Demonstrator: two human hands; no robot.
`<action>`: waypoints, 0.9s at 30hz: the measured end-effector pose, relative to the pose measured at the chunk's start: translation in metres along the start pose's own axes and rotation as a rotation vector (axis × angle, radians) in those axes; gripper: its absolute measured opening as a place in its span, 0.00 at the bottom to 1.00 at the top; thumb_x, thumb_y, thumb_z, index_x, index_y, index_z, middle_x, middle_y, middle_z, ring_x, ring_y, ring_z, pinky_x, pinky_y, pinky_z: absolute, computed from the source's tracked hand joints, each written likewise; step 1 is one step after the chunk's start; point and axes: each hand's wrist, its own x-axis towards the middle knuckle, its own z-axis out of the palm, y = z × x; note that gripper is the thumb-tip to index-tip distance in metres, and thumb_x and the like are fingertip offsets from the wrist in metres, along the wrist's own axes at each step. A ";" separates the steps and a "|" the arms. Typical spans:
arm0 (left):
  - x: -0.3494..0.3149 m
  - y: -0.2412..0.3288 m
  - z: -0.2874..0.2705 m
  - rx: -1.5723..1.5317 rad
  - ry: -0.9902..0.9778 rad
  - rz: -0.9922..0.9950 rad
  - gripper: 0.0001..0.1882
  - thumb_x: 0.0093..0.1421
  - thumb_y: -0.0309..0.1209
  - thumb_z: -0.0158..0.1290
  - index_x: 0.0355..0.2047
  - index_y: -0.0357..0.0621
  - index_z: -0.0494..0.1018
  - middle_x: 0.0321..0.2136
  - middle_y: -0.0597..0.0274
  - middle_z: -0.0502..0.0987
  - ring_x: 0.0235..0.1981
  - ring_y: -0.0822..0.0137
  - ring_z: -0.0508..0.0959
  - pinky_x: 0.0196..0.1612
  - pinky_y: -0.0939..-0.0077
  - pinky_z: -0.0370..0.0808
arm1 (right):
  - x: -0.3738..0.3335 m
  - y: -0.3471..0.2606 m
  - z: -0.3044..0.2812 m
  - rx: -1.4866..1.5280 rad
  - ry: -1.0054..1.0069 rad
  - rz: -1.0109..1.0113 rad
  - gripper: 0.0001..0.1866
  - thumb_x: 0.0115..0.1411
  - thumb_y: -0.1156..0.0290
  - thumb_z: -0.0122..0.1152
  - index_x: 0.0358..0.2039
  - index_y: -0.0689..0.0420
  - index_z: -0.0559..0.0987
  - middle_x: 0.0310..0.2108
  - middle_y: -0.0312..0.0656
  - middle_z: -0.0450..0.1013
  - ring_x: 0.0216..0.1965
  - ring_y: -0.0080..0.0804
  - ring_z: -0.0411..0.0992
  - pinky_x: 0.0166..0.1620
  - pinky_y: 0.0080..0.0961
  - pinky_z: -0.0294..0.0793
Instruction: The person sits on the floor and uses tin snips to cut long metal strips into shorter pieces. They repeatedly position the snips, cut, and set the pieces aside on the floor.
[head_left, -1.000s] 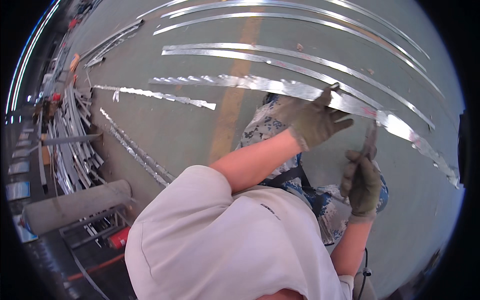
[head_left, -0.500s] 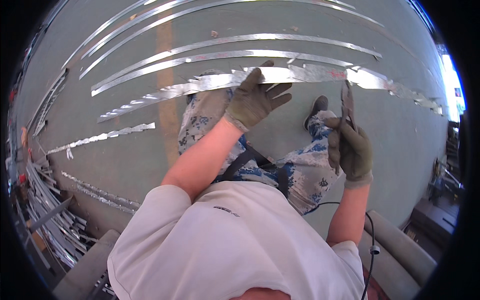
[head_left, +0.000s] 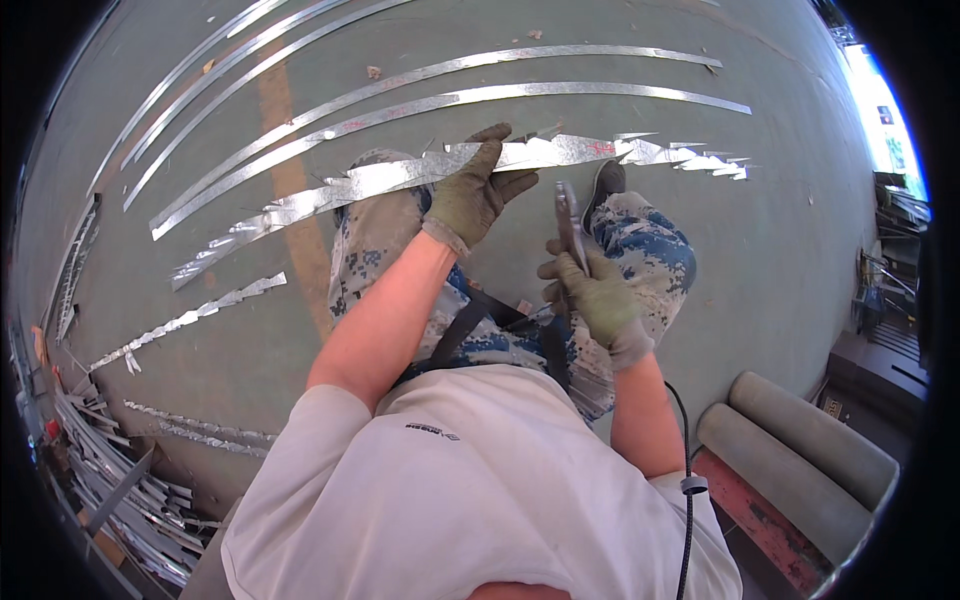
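A long, shiny sheet-metal strip point(head_left: 385, 181) stretches across in front of my knees, with jagged cut tabs along its far edge and a red mark right of the middle. My left hand point(head_left: 468, 203), in an olive work glove, grips it near the middle, thumb over the far edge. In my gloved right hand point(head_left: 597, 297) is a pair of tin snips point(head_left: 570, 222), pointing away from me. Their jaws look closed and stand a little short of the strip, below the red mark. The glove partly hides the handles.
Several flat metal strips point(head_left: 540, 91) lie on the green floor point(head_left: 760, 260) beyond the held one. A jagged strip point(head_left: 190, 318) lies to the left, near a heap of metal offcuts point(head_left: 120, 490). Large grey rolls point(head_left: 790, 470) sit at the right, and a black cable point(head_left: 687, 540) hangs beside my right arm.
The tin snips have come away from the strip's edge, moving left and toward me, and their jaws have closed. My left hand still holds the strip, which has shifted left.
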 end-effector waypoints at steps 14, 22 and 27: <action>-0.003 0.005 0.011 -0.027 -0.034 0.024 0.16 0.75 0.34 0.45 0.60 0.44 0.67 0.52 0.47 0.79 0.47 0.53 0.85 0.50 0.58 0.87 | 0.031 0.011 0.020 -0.011 0.091 -0.073 0.19 0.73 0.61 0.56 0.57 0.59 0.74 0.38 0.39 0.78 0.32 0.24 0.75 0.33 0.22 0.75; -0.004 0.004 0.009 0.000 -0.016 0.021 0.17 0.75 0.34 0.45 0.61 0.43 0.67 0.52 0.46 0.79 0.48 0.52 0.84 0.52 0.56 0.86 | 0.038 0.010 0.022 -0.077 0.154 -0.068 0.18 0.72 0.60 0.56 0.53 0.61 0.75 0.34 0.36 0.77 0.26 0.21 0.71 0.28 0.21 0.70; -0.003 0.005 0.009 -0.011 -0.037 0.024 0.18 0.75 0.35 0.45 0.61 0.43 0.66 0.54 0.46 0.78 0.49 0.52 0.84 0.53 0.57 0.86 | 0.040 0.009 0.023 -0.169 0.168 -0.060 0.18 0.73 0.60 0.56 0.56 0.58 0.75 0.34 0.37 0.77 0.28 0.21 0.73 0.30 0.21 0.72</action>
